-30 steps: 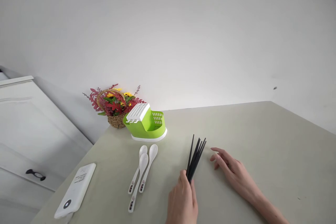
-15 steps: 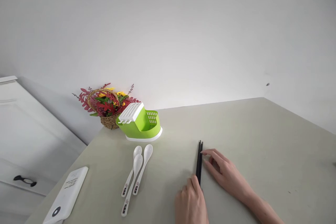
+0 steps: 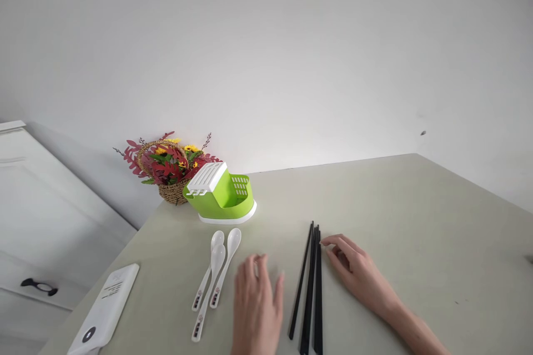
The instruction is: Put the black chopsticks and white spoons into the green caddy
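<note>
Chopsticks [image 3: 310, 288], black bundle, flat on worktop [image 3: 416, 222], tips toward 12 o'clock, near ends fanned slightly; right hand [image 3: 358, 274] at their 3 o'clock, fingers [image 3: 333, 241] loosely extended, fingertips touching bundle near far end, gripping nothing; left hand [image 3: 256, 310] at 9 o'clock of bundle, hovering, fingers spread, empty; three white spoons [image 3: 214, 272] just left of it; green cutlery holder [image 3: 220, 197] at 11 o'clock, flower basket [image 3: 169, 169] behind; white power bank [image 3: 106, 308] far left.

Left hand [image 3: 256, 310] & right hand [image 3: 360, 274] bare, no rings; right forearm sleeveless.
</note>
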`<state>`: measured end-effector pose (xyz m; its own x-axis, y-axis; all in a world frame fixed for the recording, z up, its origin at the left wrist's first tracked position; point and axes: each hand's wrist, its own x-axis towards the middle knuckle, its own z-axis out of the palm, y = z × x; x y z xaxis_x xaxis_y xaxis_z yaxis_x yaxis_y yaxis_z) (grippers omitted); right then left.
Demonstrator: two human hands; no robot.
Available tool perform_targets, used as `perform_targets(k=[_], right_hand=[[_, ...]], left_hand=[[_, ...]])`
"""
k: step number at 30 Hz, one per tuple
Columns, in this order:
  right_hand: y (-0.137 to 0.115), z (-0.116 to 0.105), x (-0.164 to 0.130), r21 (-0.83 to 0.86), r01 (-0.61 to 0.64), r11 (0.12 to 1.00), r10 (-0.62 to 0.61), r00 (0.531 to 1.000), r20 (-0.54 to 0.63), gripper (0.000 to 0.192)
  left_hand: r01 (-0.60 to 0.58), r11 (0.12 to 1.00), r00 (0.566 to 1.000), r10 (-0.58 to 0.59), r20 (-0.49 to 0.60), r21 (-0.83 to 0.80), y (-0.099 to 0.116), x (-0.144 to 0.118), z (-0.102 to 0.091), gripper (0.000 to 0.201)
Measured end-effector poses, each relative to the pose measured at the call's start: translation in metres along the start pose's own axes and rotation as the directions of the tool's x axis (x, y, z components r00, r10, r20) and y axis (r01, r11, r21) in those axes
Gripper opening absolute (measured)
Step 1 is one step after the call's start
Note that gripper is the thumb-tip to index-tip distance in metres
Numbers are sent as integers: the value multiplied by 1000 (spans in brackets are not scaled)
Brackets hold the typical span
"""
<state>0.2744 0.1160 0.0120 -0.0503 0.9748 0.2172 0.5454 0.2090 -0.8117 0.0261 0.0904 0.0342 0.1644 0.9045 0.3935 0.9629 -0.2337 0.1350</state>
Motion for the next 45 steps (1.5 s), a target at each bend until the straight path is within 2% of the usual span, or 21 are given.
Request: perform_targets(k=[4, 7, 9, 13, 16, 21, 24, 26, 31, 34, 37, 41, 45], right_hand=[[2, -1, -1, -1, -39, 999, 39, 998, -43, 26], [3, 0, 0, -1, -58, 998, 58, 997, -53, 26], [4, 0, 0, 0, -63, 998, 63, 997, -54, 25], [6, 1, 0, -1, -62, 998, 61, 996, -59, 24], [7, 1, -1, 8, -62, 998, 62, 996, -59, 23], [6, 1, -1, 60, -89, 994, 93, 993, -66, 24], [7, 1, 0, 98, -113, 989, 122, 989, -83, 24], [9, 1, 1, 121, -135, 983, 148, 983, -105, 26], [13, -2, 4, 235, -208, 949, 254, 949, -186, 40], [12, -6, 6, 317, -185, 930, 263, 939, -223, 49], [11, -11, 9, 381, -165, 910, 274, 928, -253, 54], [11, -15, 12, 408, -164, 898, 280, 929, -243, 56], [15, -13, 14, 355, -161, 921, 254, 938, -235, 47]], left_hand=[[149, 967, 986, -130, -103, 205, -51, 12, -13, 46], [266, 904, 964, -246, -103, 335, -83, 7, -17, 58], [311, 868, 949, -306, -76, 386, -97, 3, -20, 64], [275, 855, 948, -317, 23, 440, -108, -1, -25, 53], [198, 879, 965, -251, 69, 434, -107, -2, -23, 45], [88, 930, 990, -121, 70, 356, -102, -6, -12, 40], [90, 959, 993, -107, 52, 267, -87, -6, -9, 37], [92, 979, 994, -102, 46, 180, -67, -5, -10, 36], [-10, 1000, 993, 12, 119, -20, 13, -1, -8, 36], [-88, 993, 976, 101, 191, -77, 63, 3, -1, 36], [-125, 989, 956, 143, 256, -82, 101, 5, 9, 37], [-160, 986, 948, 165, 273, -41, 128, 3, 29, 43], [-192, 981, 948, 196, 252, -40, 136, -3, 48, 59]])
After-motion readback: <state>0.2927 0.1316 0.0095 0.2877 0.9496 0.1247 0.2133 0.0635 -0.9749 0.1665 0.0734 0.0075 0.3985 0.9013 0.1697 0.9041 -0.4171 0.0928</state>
